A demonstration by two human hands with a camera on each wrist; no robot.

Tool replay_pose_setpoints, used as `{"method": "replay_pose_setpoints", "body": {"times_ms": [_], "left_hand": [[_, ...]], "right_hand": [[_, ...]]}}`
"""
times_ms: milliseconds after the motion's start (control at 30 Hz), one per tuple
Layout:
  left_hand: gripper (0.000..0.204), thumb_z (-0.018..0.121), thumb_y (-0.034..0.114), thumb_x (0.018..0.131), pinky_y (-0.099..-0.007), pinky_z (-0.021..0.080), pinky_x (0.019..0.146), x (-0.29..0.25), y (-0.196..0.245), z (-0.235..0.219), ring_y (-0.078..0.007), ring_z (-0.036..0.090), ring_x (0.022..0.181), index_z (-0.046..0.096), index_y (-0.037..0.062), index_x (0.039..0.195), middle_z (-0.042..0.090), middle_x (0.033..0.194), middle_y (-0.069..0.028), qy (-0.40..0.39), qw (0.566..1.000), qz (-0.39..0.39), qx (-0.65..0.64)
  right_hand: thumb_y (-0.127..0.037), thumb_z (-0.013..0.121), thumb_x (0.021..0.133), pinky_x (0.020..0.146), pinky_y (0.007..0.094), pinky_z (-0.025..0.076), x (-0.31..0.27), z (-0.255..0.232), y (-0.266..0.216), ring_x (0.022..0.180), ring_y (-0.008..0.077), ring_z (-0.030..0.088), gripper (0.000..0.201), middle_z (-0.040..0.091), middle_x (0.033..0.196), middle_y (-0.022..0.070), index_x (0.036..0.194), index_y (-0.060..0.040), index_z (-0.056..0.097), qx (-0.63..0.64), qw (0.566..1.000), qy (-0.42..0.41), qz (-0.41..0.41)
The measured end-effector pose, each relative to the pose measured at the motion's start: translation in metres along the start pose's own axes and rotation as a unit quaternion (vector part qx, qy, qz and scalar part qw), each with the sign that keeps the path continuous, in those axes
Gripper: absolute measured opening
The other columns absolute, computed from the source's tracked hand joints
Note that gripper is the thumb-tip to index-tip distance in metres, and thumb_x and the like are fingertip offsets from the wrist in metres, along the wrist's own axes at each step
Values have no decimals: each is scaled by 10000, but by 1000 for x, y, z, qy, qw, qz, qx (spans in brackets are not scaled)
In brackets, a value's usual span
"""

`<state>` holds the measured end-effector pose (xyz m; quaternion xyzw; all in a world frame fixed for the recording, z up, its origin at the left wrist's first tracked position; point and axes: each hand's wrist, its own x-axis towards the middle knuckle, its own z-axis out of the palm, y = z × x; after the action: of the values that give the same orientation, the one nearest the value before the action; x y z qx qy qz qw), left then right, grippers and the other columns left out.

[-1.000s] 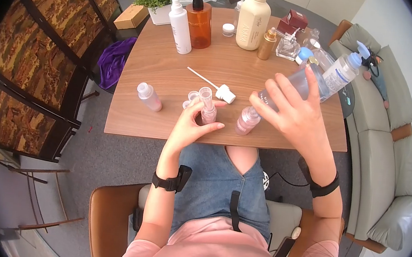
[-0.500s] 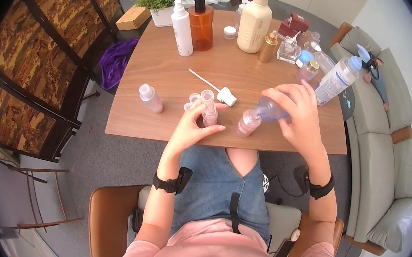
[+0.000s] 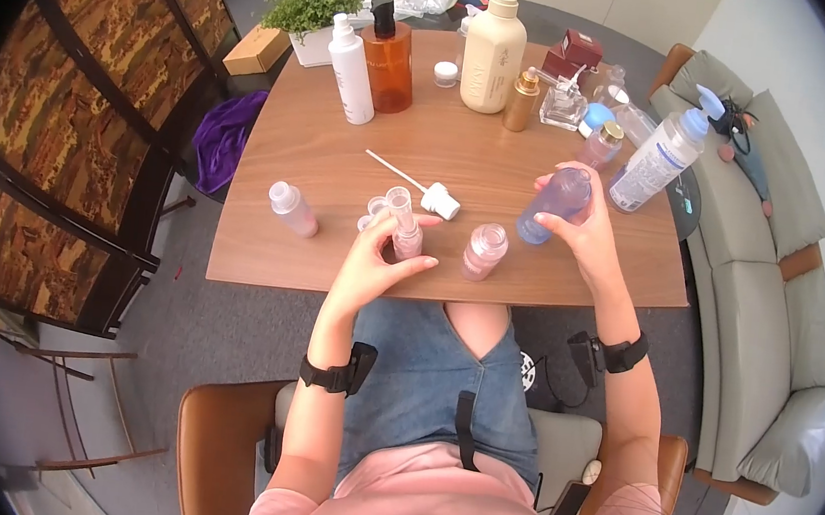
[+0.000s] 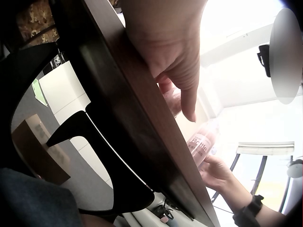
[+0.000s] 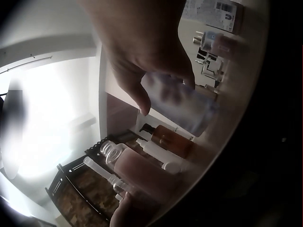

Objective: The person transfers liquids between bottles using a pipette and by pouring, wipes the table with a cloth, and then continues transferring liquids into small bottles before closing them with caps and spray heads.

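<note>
In the head view the left hand (image 3: 372,263) curls its thumb and fingers round a small pink bottle (image 3: 407,244) with a clear funnel (image 3: 399,206) in its neck. The right hand (image 3: 582,225) grips a translucent blue-purple bottle (image 3: 539,229), upright at the table's right. Between the hands stands an open pink bottle (image 3: 484,252), touched by neither. In the right wrist view the blue-purple bottle (image 5: 182,104) is under the right hand (image 5: 147,61), with the open pink bottle (image 5: 142,170) beyond. A white pump top (image 3: 440,201) with its long tube lies behind the bottles.
A capped pink bottle (image 3: 294,210) stands at the left of the table (image 3: 330,274). Along the back are a white spray bottle (image 3: 353,70), an amber bottle (image 3: 389,64), a cream pump bottle (image 3: 494,55) and a gold bottle (image 3: 521,101). A clear pump bottle (image 3: 656,162) stands at right.
The blue-purple bottle was tilted over the open pink bottle's mouth; the right hand has brought it upright, to the right of that bottle. The left hand keeps its hold.
</note>
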<state>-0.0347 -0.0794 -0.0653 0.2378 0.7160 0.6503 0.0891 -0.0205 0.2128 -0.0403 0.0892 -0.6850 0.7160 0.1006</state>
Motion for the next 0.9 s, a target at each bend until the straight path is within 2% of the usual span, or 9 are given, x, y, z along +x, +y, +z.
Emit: {"method": "replay_pose_setpoints", "body": {"times_ms": [200, 300, 367, 400, 500, 567, 633, 700, 900], "left_hand": [[470, 786, 67, 750, -293, 425, 918, 0, -3, 0, -144, 541, 1055, 638, 50, 1196, 586, 1131, -23, 3, 1000, -5, -7], [475, 787, 57, 748, -291, 424, 918, 0, -2, 0, -140, 537, 1054, 627, 47, 1195, 581, 1123, -11, 4, 1000, 2, 0], [486, 793, 58, 746, -292, 422, 924, 0, -1, 0, -137, 534, 1056, 605, 46, 1194, 577, 1119, -10, 5, 1000, -7, -15], [497, 799, 59, 744, -292, 419, 931, -1, -1, 0, -134, 530, 1059, 583, 45, 1192, 572, 1114, -9, 5, 999, -18, -31], [537, 815, 67, 739, -292, 416, 939, -1, -14, 0, -131, 523, 1065, 519, 52, 1187, 561, 1118, -19, 26, 998, -21, -46], [548, 822, 70, 736, -293, 417, 939, 0, -17, 0, -133, 524, 1062, 501, 57, 1179, 557, 1109, -24, 30, 998, -8, -51], [559, 828, 73, 732, -294, 417, 940, 1, -18, 1, -135, 525, 1059, 482, 62, 1171, 552, 1100, -29, 34, 998, 7, -58], [537, 812, 1, 720, -291, 442, 892, 1, -19, 2, -119, 525, 977, 479, 62, 1137, 519, 1015, -11, 37, 997, 21, -72], [524, 817, 6, 723, -311, 470, 904, 2, -21, 0, -140, 562, 989, 487, 56, 1127, 541, 1049, -31, 27, 997, 13, -68]], "right_hand": [[-24, 806, 716, 1031, 358, 417, 1, 4, 3, 1199, 214, 520, 735, 548, 1221, 112, 1324, -78, 397, -79, 996, 13, -27], [-86, 843, 687, 1048, 391, 392, -12, 15, -6, 1212, 251, 506, 788, 537, 1246, 142, 1339, -55, 400, -211, 963, 112, -128], [-125, 860, 667, 1040, 416, 385, -24, 17, -12, 1189, 296, 508, 797, 529, 1251, 166, 1324, -31, 420, -370, 854, 227, -285], [-120, 854, 670, 1009, 419, 403, -33, 15, -10, 1141, 316, 528, 764, 533, 1235, 169, 1302, -22, 437, -407, 813, 227, -349], [-108, 844, 682, 995, 416, 416, -53, 30, -10, 1123, 323, 535, 740, 535, 1226, 171, 1298, -27, 443, -380, 835, 143, -372], [-109, 835, 696, 972, 410, 434, -60, 54, -14, 1148, 313, 535, 735, 530, 1242, 180, 1301, -26, 427, -374, 866, 121, -309], [-108, 818, 725, 959, 406, 445, -61, 74, -16, 1194, 303, 523, 734, 517, 1267, 194, 1314, -26, 387, -263, 954, 71, -128], [-114, 811, 737, 959, 406, 447, -57, 83, -8, 1186, 303, 535, 738, 530, 1254, 195, 1320, -26, 368, -229, 967, 51, -101], [-83, 781, 780, 960, 381, 457, -48, 83, 20, 1103, 270, 596, 650, 606, 1144, 157, 1272, -38, 359, -109, 993, 31, 12]]}}
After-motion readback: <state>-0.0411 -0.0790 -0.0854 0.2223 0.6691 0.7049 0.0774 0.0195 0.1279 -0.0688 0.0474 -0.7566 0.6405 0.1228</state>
